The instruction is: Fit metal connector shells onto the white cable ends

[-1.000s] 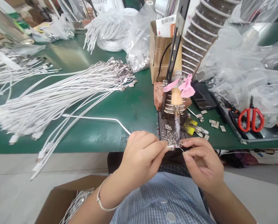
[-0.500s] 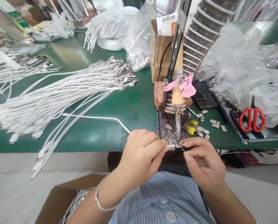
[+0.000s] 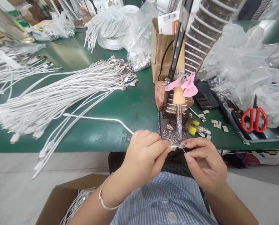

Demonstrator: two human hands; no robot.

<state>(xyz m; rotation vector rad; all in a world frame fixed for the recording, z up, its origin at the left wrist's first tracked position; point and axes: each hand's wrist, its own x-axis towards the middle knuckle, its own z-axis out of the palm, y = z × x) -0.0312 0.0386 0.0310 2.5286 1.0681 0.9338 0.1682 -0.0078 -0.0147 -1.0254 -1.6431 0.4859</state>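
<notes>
My left hand (image 3: 147, 153) is closed around a white cable (image 3: 102, 118), whose stripped end pokes out past the fingertips to the right. That end meets the tip of a soldering iron (image 3: 179, 120), which is fixed upright with its tip down at the bench's front edge. My right hand (image 3: 206, 162) pinches a thin solder wire (image 3: 182, 150) between thumb and fingers, its end at the same joint. A small metal connector (image 3: 182, 145) sits by the right index fingertip, partly hidden by the fingers and iron.
A large bundle of white cables (image 3: 66, 90) lies on the left. Behind the iron stand a cardboard box (image 3: 161, 59) and a ridged hose (image 3: 205, 34). To the right are loose connectors (image 3: 216, 124), a dark phone (image 3: 206, 95), red-handled scissors (image 3: 254, 120) and plastic bags (image 3: 251, 65).
Both hands hold almost the same pose at the iron tip. The whole view has shifted very slightly; nothing was let go or taken hold of.
</notes>
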